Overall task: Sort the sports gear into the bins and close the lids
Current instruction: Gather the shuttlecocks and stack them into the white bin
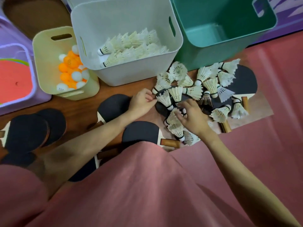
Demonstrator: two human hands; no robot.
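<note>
On the brown floor (pixel 85 112), both hands' grips pinch shuttlecocks (pixel 165 99): left hand (pixel 142 102), right hand (pixel 191 117); bins beyond.

text: none legible | orange balls (pixel 68 63): faint print, unreadable

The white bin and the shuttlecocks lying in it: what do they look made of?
White bin: likely matte moulded plastic, judging by its smooth rounded walls and cut-out handle slots. Shuttlecocks: cream skirts that look like real feathers, separate vanes with ragged tips, on white rounded bases, probably cork though the covering hides it.
</note>
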